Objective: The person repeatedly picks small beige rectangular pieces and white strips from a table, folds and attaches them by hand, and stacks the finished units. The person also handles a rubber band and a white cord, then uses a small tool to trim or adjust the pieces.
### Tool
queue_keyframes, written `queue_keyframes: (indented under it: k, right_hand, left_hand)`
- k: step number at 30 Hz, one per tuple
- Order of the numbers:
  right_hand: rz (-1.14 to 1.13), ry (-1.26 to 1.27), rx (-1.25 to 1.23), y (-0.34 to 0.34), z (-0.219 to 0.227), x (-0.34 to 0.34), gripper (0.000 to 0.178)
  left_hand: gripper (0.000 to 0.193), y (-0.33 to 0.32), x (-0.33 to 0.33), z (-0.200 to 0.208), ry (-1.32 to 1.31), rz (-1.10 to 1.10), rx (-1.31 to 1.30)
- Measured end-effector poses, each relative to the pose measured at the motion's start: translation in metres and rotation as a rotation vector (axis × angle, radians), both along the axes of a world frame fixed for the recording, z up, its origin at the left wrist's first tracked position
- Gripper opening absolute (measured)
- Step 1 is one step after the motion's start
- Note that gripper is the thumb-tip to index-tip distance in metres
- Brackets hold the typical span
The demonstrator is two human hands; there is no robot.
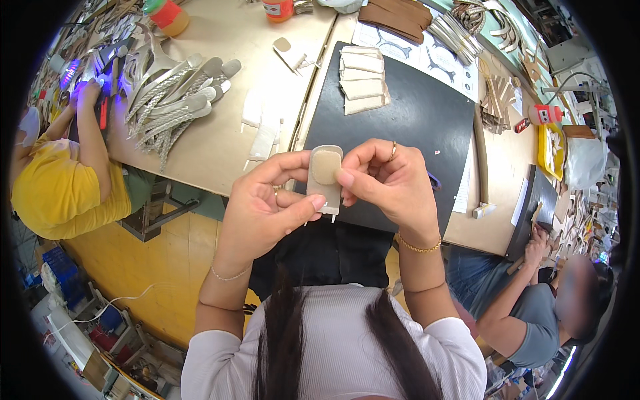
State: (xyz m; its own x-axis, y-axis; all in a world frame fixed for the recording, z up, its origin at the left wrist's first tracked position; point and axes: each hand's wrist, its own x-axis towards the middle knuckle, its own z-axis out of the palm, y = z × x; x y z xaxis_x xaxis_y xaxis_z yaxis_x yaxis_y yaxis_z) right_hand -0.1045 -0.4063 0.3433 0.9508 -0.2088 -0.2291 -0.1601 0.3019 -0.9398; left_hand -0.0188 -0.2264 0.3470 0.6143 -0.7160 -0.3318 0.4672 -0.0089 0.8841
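Note:
Above the near edge of a black mat [417, 100], my left hand [257, 203] pinches a grey-beige leather tab [317, 195] with a rounded top, thumb in front and fingers behind. A lighter tan patch [327, 167] with rounded corners lies against the tab's upper face. My right hand [393, 183] is closed at the right edge of this patch, thumb and forefinger pinching it. Thin pale ends stick out below the tab. Farther off on the mat lies an overlapping row of cream flat pieces [363, 79].
Braided straps [180, 103] are heaped on the table at left, near a co-worker in yellow [70, 180]. An orange-capped bottle [167, 17] and brown leather pieces [395, 19] lie at the back. Another co-worker [513, 313] sits at right, by a yellow bin [551, 150].

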Motion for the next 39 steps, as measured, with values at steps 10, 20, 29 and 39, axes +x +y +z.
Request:
queue_keyframes:
  k: [10,20,29,39]
  right_hand:
    - [-0.038,0.018,-0.041,0.001,0.002,-0.001,0.016]
    - [-0.095,0.008,-0.156,0.006,0.005,-0.002,0.014]
    - [-0.174,-0.041,-0.208,0.008,0.002,-0.003,0.014]
    - [-0.133,-0.054,-0.161,0.006,-0.005,-0.004,0.018]
  left_hand:
    - [0.036,-0.007,-0.003,-0.001,-0.056,0.071,-0.052]
    - [0.031,-0.009,-0.008,-0.001,-0.063,0.130,-0.094]
    - [0.026,-0.012,-0.008,-0.002,-0.058,0.159,-0.081]
    - [0.026,-0.013,-0.012,-0.002,-0.093,0.172,-0.063]
